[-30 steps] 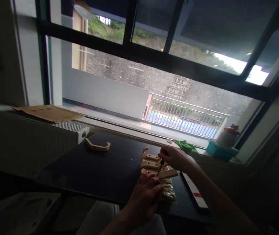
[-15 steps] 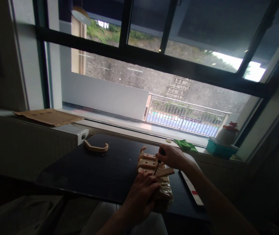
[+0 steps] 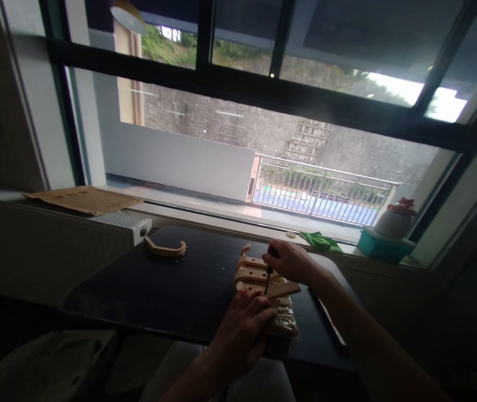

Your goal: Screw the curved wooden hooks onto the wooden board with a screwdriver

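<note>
My right hand [image 3: 292, 261] is closed round the dark handle of a screwdriver [image 3: 269, 273], which stands nearly upright. Its shaft points down at a light wooden hook [image 3: 284, 290], close to the fingers of my left hand [image 3: 250, 318]. Those fingers are bent over this hook and press it onto the stack; its curved end is hidden under them. Beneath and behind lie more wooden hooks [image 3: 252, 274] with dark screw holes, on a pile wrapped in clear plastic [image 3: 285, 318]. Apart from them, a single wooden hook [image 3: 165, 248] rests at the far left of the dark table [image 3: 171, 296].
Small screws [image 3: 181, 259] lie near the single hook. A flat white object [image 3: 331, 321] is partly behind my right forearm. On the windowsill are a brown envelope [image 3: 83, 199], a green cloth [image 3: 320, 242] and a teal box [image 3: 383, 244] with a white container [image 3: 395, 219]. A radiator [image 3: 132, 221] adjoins the table.
The camera view has shifted slightly. Both hands keep their places at the stack, with the screwdriver still at the wooden hook; my right hand's pose differs only a little.
</note>
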Demonstrator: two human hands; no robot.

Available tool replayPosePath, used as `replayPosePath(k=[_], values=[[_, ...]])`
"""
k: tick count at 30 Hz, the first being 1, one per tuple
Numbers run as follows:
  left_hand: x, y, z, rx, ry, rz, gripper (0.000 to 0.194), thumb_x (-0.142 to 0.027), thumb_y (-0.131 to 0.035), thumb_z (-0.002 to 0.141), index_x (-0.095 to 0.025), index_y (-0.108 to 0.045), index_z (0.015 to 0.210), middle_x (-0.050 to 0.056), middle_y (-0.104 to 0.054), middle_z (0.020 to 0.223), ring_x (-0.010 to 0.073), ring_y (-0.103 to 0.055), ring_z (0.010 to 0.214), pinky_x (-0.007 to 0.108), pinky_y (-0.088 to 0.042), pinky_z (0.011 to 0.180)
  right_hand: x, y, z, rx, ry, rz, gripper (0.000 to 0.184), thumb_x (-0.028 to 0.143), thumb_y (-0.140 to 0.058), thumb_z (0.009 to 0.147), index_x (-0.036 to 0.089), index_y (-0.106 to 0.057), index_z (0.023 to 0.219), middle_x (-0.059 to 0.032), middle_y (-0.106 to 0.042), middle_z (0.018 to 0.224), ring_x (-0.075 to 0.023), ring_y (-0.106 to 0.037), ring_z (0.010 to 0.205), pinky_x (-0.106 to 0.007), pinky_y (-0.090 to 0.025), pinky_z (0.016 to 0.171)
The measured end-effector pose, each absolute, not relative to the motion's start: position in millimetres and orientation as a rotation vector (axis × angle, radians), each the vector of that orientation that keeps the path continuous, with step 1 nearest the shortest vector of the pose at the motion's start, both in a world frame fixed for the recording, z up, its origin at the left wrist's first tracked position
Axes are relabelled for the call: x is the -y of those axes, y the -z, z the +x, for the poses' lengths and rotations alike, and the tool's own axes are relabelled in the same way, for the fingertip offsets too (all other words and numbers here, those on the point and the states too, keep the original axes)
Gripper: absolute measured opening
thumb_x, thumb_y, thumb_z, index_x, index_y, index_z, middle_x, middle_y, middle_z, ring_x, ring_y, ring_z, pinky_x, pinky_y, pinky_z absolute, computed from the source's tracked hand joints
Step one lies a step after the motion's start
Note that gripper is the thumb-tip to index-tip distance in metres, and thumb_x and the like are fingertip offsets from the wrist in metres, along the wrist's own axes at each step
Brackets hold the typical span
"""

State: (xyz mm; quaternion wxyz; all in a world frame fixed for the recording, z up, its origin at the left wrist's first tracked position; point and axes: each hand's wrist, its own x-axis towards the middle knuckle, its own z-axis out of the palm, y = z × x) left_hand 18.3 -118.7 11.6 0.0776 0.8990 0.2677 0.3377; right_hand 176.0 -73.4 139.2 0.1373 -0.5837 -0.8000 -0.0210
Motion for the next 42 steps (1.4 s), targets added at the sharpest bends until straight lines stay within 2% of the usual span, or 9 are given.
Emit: replayPosePath(k=[10,14,19,28,37,42], values=[[122,-4,25,-0.906,-0.94,2.753,0.058,-0.003,-0.051,0.066,-0.023,-0.046,0.121,0.004,-0.048,0.127,0.0245,-0.031,0.128,0.046,-0.014,0.112,81,-149,180,2.378,0.014,-1.639,0.014,0.033,-0.051,0.082,0.022,-0.058,0.087,0.0018,-0.061,0.07,-0.011,-0.049,0.06,-0.023,-0.028,0.055],[127,1,31,-0.984,-0.966,2.723,0.06,-0.002,-0.049,0.064,-0.023,-0.045,0.119,0.005,-0.048,0.127,0.025,-0.032,0.129,0.05,-0.014,0.112,78,-142,185,2.308,0.01,-1.702,0.016,0.035,-0.047,0.085,0.021,-0.056,0.086,-0.0001,-0.061,0.071,-0.012,-0.049,0.06,-0.023,-0.027,0.054],[134,2,35,-1.02,-1.015,2.728,0.064,0.0,-0.048,0.061,-0.019,-0.041,0.122,0.009,-0.044,0.131,0.0274,-0.027,0.132,0.052,-0.019,0.111,76,-134,189,2.236,0.021,-1.746,0.016,0.034,-0.045,0.087,0.019,-0.053,0.088,-0.002,-0.062,0.073,-0.0132,-0.051,0.062,-0.024,-0.027,0.054],[128,5,32,-0.958,-0.99,2.744,0.061,-0.003,-0.049,0.062,-0.02,-0.042,0.12,0.008,-0.042,0.131,0.029,-0.028,0.129,0.051,-0.021,0.11,81,-136,186,2.275,0.029,-1.691,0.014,0.033,-0.053,0.08,0.02,-0.052,0.085,0.0002,-0.059,0.071,-0.0119,-0.048,0.06,-0.023,-0.027,0.053],[129,5,31,-0.94,-1.026,2.733,0.061,-0.002,-0.049,0.065,-0.021,-0.041,0.123,0.006,-0.043,0.132,0.027,-0.027,0.13,0.049,-0.018,0.112,77,-144,188,2.301,0.014,-1.736,0.022,0.041,-0.053,0.079,0.021,-0.058,0.083,-0.0007,-0.061,0.07,-0.0128,-0.049,0.059,-0.024,-0.028,0.053],[129,2,31,-0.944,-1.01,2.71,0.058,-0.004,-0.052,0.066,-0.022,-0.043,0.12,0.007,-0.045,0.128,0.0282,-0.03,0.128,0.051,-0.021,0.11,83,-157,184,2.422,-0.068,-1.639,0.014,0.029,-0.05,0.081,0.022,-0.062,0.082,0.0025,-0.06,0.068,-0.0101,-0.049,0.057,-0.022,-0.028,0.053]])
